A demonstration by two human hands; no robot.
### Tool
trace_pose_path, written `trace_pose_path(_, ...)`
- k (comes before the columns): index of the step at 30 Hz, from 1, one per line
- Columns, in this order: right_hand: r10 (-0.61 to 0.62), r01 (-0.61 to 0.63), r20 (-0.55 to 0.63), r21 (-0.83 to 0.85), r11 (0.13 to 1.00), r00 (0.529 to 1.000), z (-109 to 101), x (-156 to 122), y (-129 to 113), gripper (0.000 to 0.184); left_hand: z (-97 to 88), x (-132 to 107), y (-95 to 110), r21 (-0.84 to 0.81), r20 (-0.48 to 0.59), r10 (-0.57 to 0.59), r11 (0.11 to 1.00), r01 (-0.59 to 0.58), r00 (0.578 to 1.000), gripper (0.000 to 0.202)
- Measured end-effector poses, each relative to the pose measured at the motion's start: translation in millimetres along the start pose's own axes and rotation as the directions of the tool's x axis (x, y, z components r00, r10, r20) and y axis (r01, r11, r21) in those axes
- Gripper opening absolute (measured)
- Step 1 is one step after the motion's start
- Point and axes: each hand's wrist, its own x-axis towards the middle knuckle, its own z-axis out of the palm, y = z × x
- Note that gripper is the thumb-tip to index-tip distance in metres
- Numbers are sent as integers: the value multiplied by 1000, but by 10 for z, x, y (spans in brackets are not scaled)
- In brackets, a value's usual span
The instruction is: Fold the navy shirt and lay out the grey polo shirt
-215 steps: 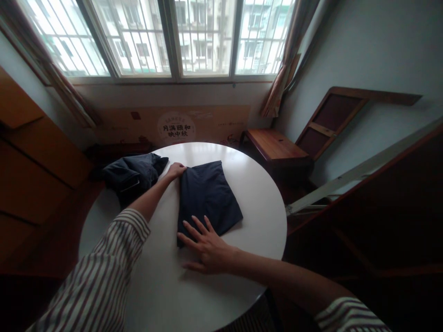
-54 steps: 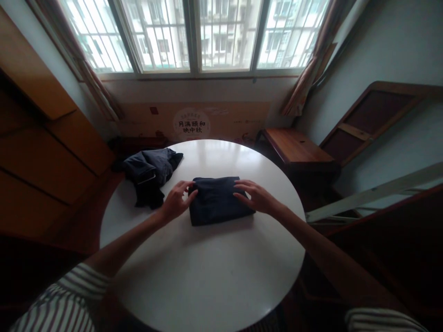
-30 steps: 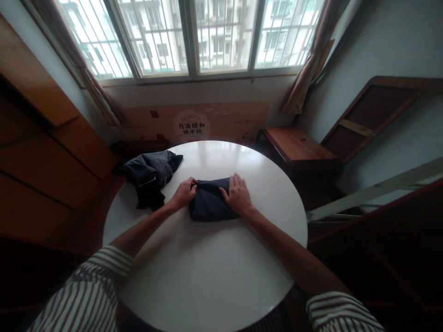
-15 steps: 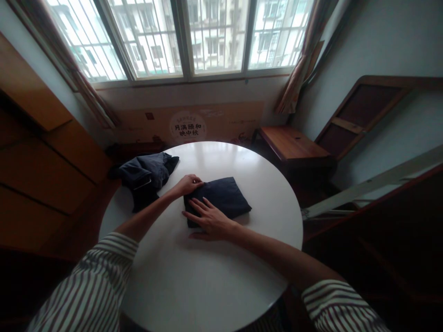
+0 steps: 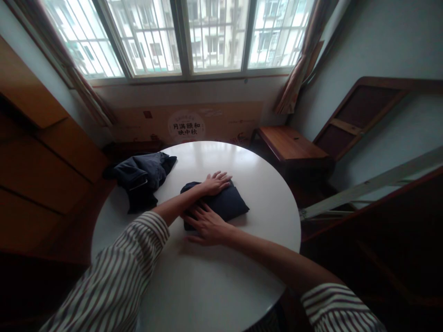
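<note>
Both hands lie flat on a folded dark garment [image 5: 226,203] near the middle of a round white table [image 5: 214,272]. At the far edge of the bundle the left hand [image 5: 216,182] rests palm down with its fingers spread, its forearm crossing over the cloth from the left, which looks like a way to pin the top layer so that it does not spring open. On the near left corner the right hand [image 5: 206,224] is open too, fingers fanned, half on the cloth and half on the table, seemingly flattening that edge and keeping the bundle from sliding on the smooth top. Neither hand pinches or grips anything. With its right end free of both hands, the garment forms a compact rectangle lying slightly askew. A second dark garment [image 5: 138,177] lies crumpled near the left rim of the table, well apart from both hands and untouched. Striped sleeves [image 5: 114,286] cover both arms down to the elbows. Beyond the table a wooden bench [image 5: 289,145] stands under a barred window [image 5: 180,37], and a printed cardboard sheet [image 5: 187,124] leans against the wall below the sill
</note>
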Motion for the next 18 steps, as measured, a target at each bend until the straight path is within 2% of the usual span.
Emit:
trace_pose_path(3, -15, 15, 16, 10, 1000, 1000, -12, 12, -4, 76, 59, 207, -1, 16, -3, -29, 999, 29, 1000, 53)
trace_pose_path(5, -10, 9, 28, 24, 1000, 1000, -27, 19, -20, 79, 37, 273, -14, 24, -31, -45, 999, 46, 999, 53)
trace_pose_path(7, -16, 13, 48, 54, 998, 999, -75, 9, -37, 80, -41, 262, -36, 28, -87, -78, 996, 80, 993, 52)
trace_pose_path(9, -32, 23, 74, 116, 993, 997, -174, -41, -35, 80, -158, 149, -73, 10, -160, -111, 993, 113, 981, 49)
trace_pose_path(11, -20, 2, 93, 184, 983, 996, -313, -152, -3, 77, -272, -80, -124, -22, -230, -121, 993, 119, 966, 45)
trace_pose_path(13, 53, -71, 91, 199, 977, 994, -447, -328, 55, 71, -333, -411, -183, -33, -288, -104, 995, 99, 952, 44)
trace_pose_path(15, 175, -185, 75, 161, 969, 982, -525, -549, 106, 64, -312, -789, -250, -26, -326, -82, 997, 78, 942, 44)
trace_pose_path(18, 310, -314, 56, 116, 942, 949, -505, -866, 94, 59, -172, -1278, -381, -48, -365, -94, 995, 82, 926, 46)
